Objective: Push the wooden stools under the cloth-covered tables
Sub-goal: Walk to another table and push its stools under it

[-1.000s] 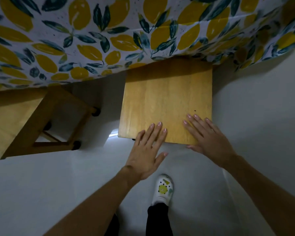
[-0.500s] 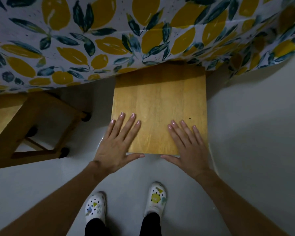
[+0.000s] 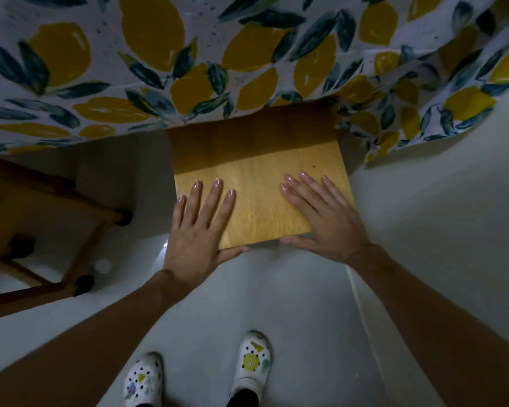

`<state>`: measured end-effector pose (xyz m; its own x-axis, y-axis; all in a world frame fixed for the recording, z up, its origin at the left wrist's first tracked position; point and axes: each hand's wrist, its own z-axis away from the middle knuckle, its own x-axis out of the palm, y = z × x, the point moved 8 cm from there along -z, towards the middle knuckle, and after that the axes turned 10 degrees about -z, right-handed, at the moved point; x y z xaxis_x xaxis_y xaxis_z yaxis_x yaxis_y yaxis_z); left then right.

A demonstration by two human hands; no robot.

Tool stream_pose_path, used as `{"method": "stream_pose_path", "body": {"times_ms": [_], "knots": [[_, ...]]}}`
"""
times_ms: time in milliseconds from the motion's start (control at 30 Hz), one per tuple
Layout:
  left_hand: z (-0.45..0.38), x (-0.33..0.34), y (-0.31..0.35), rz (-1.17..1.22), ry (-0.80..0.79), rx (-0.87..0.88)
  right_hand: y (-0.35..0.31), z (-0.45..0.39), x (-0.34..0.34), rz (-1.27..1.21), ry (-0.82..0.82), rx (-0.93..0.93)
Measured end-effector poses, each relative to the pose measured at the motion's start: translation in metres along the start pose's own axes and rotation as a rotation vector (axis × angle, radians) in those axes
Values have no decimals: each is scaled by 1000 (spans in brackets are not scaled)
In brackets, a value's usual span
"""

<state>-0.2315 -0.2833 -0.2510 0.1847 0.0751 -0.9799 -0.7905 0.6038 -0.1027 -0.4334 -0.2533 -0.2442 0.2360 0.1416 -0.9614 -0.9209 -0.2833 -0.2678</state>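
Observation:
A wooden stool (image 3: 259, 189) with a square seat stands in front of me, its far part in shadow under the hanging edge of the lemon-print tablecloth (image 3: 188, 69). My left hand (image 3: 200, 230) lies flat on the seat's near left corner, thumb hooked on the front edge. My right hand (image 3: 323, 218) lies flat on the near right part, thumb against the front edge. Fingers of both hands are spread on the wood. A second wooden stool (image 3: 41, 230) stands at the left, partly under the same cloth.
The floor (image 3: 276, 304) is pale grey. My two feet in white patterned clogs (image 3: 254, 362) stand close behind the stool. A pale wall or panel (image 3: 438, 230) rises along the right side.
Both hands have slid further onto the seat and the stool has gone deeper under the cloth. I have stepped closer, and both feet now show.

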Motion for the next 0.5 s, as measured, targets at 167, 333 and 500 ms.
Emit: {"method": "stream_pose_path", "body": {"times_ms": [167,333,500], "knots": [[-33,-7,-1,11,-10,-69,32,-31,-12,-19,-43,-20],[-37,-6,-2,-1,-8,-90,37,-37,-11,-10,-40,-33],[-41,-5,-8,-10,-1,-75,36,-39,-9,6,-41,-18]]}}
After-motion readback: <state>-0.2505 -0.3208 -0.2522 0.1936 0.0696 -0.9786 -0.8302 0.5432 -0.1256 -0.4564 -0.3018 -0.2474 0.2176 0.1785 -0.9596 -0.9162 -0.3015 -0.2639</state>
